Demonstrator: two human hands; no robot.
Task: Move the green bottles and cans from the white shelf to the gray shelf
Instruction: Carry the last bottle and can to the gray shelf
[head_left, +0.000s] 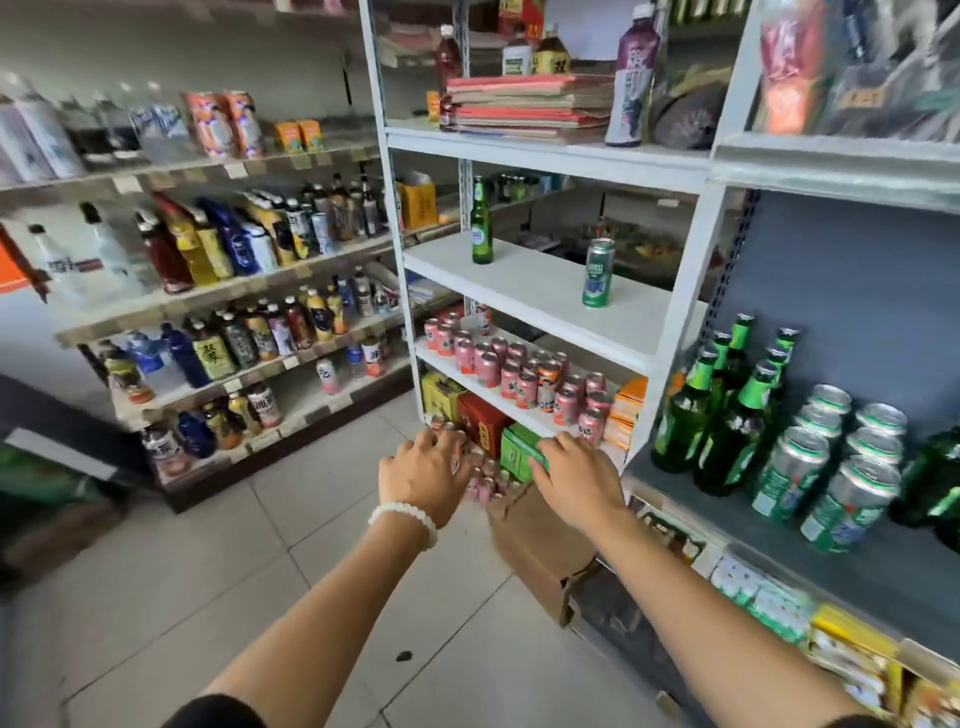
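One green bottle (481, 223) and one green can (598, 273) stand apart on the white shelf (524, 291). To the right, the gray shelf (862, 566) carries several green bottles (727, 410) and several green cans (831, 462). My left hand (423, 475) and my right hand (576, 480) hover side by side below the white shelf, backs up, fingers relaxed, holding nothing. Both are well beneath the bottle and the can.
Pink cans (519, 374) fill the shelf under the white one. Boxes sit lower, and an open cardboard box (540, 545) stands on the tiled floor. Long drink shelves (218, 291) run along the left wall. Stacked books (524, 106) lie above.
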